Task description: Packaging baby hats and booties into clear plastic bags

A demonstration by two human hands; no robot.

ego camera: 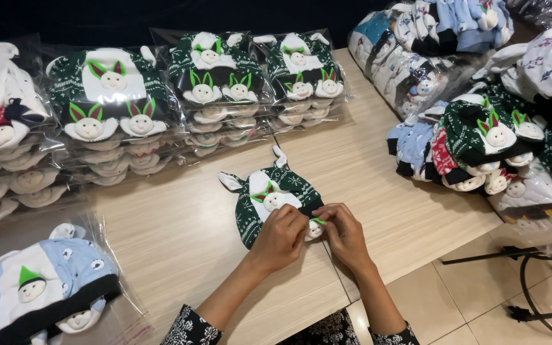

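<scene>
I see a dark green knitted hat with white bunny faces flat on the tabletop; left hand and right hand grip pinches its small bunny head.

Clear plastic packs of green sets stacked rearward; a blue-set pack front-left.

You're at a packing table in a small garment workroom — stacks of bagged baby hats line the far edge, loose hats pile up on the right, and more full bags sit far right — stock, not home clutter.
</scene>
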